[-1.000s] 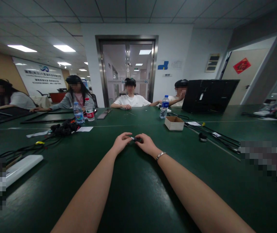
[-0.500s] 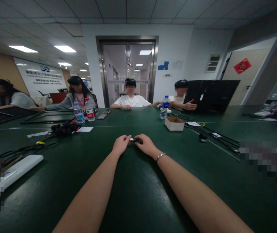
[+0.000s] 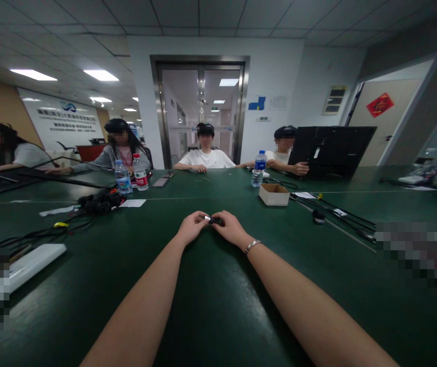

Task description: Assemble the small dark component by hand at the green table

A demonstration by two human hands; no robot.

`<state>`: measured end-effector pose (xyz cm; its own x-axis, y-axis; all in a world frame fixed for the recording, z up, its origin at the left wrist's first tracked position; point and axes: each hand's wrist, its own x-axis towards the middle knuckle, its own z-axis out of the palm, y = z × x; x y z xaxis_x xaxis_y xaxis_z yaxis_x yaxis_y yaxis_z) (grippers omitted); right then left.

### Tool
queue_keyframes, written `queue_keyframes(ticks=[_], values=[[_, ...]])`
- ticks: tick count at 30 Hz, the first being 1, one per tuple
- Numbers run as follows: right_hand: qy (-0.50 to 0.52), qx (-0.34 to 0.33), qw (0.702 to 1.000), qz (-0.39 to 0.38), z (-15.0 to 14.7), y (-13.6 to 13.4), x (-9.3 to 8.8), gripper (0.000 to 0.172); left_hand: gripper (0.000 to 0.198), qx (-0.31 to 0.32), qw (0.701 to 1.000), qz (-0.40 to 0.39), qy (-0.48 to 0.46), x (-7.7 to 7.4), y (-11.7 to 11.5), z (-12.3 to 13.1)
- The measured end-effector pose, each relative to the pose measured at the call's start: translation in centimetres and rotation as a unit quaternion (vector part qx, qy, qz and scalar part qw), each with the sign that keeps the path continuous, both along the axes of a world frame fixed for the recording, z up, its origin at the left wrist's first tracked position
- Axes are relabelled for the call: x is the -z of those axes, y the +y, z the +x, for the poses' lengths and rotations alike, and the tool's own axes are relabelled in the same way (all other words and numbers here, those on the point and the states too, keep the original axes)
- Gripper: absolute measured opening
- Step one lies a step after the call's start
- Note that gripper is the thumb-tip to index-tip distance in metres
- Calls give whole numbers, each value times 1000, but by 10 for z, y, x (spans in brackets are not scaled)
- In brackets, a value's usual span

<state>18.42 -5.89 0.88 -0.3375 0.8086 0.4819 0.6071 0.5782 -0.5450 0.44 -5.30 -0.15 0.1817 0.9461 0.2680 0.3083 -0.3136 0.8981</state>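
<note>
My left hand (image 3: pixel 192 227) and my right hand (image 3: pixel 230 227) meet over the middle of the green table (image 3: pixel 218 285). Between them is a small dark object with a shiny silver end (image 3: pixel 210 219). The fingers of my left hand pinch its silver end, while those of my right hand close round the dark end. Its exact kind is too small to tell. Beyond my right hand stands a small open cardboard box (image 3: pixel 274 195). A metal bracelet (image 3: pixel 253 245) is on my right wrist.
Bottles (image 3: pixel 123 178) and a black cable bundle (image 3: pixel 101 201) lie left. A white bar (image 3: pixel 36 262) is near left. Cables (image 3: pixel 340 214) and a round black item (image 3: pixel 318 217) are right. A black monitor (image 3: pixel 333 153) stands back right. Several people sit across the table.
My hands still hold the small object, with my left fingers slightly shifted over its silver end. At the left, a dark frame on the table has been raised and tilted by a person.
</note>
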Motion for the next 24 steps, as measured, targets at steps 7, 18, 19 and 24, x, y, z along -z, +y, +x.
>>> queue_keyframes(ticks=[7,18,19,24], values=[[-5,-4,1000,6,-1,-2,-1,22,43,-60,994,-4,95,-8,-6,3],[-4,5,1000,-8,-2,-1,-2,23,38,-36,998,-31,-47,-10,-9,3],[-4,6,1000,-9,-3,-2,-2,23,40,-31,997,-32,-56,-9,-7,3],[-4,7,1000,-2,-4,-1,-1,21,32,-4,999,0,-49,2,4,-1]])
